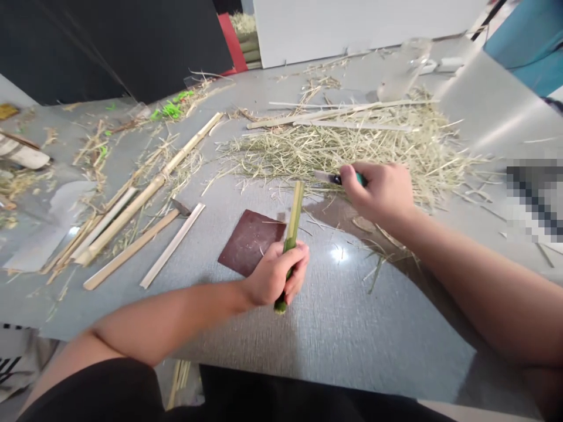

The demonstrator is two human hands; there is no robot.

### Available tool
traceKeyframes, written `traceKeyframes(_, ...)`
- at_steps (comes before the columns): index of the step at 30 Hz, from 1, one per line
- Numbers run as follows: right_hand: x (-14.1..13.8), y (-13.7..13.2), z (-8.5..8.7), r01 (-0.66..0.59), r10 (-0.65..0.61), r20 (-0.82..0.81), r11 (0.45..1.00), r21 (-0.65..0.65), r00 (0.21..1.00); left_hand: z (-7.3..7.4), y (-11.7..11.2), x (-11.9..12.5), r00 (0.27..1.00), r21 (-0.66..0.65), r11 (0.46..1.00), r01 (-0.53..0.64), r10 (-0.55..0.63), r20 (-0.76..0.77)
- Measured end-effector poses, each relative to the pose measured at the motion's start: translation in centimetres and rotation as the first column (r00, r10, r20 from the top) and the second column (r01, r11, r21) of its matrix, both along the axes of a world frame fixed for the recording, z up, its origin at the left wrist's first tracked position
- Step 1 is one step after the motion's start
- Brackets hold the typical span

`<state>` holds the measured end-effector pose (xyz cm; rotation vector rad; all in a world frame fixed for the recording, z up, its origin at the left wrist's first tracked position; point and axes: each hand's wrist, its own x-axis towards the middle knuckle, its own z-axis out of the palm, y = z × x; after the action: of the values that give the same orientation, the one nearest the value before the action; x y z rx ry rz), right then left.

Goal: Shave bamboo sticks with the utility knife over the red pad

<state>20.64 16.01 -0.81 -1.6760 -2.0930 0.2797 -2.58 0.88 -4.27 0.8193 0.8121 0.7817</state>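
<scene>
My left hand (277,272): clenched around the lower end of a green bamboo strip (294,217), tilted up over the grey table (352,328), beside a brown board (250,240). My right hand (380,190): closed on a knife (328,177), blade toward the strip's top. Risk, I judge: if the blade slips, it could run down to my left fingers.

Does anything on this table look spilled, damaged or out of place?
Yes. Loose pale shavings lie scattered over the far part of the table, behind the right hand holding the knife. The bamboo strip in the left hand is pale above and green below.
</scene>
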Motion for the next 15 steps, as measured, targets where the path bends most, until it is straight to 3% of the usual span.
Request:
traceKeyframes(4,-1.3,-3.1,0.1,-0.136,0.137,0.037,0.990,-0.036,0.990,0.3,0.0,0.1,0.999,-0.034,0.999,-0.040,0.040,-0.013)
traceKeyframes(8,-2.8,-5.3,0.0,-0.239,0.264,0.156,0.957,-0.163,0.952,0.5,0.0,0.3,0.994,-0.001,0.999,-0.035,0.035,-0.108)
traceKeyframes(11,-3.5,-6.1,-0.1,-0.282,0.338,0.204,0.924,-0.259,0.919,0.7,-0.2,0.4,0.983,0.036,0.999,-0.032,0.038,-0.179)
traceKeyframes(15,-3.6,-6.2,-0.2,-0.291,0.357,0.225,0.915,-0.280,0.907,0.8,-0.5,0.4,0.965,0.021,1.000,-0.007,0.012,-0.261)
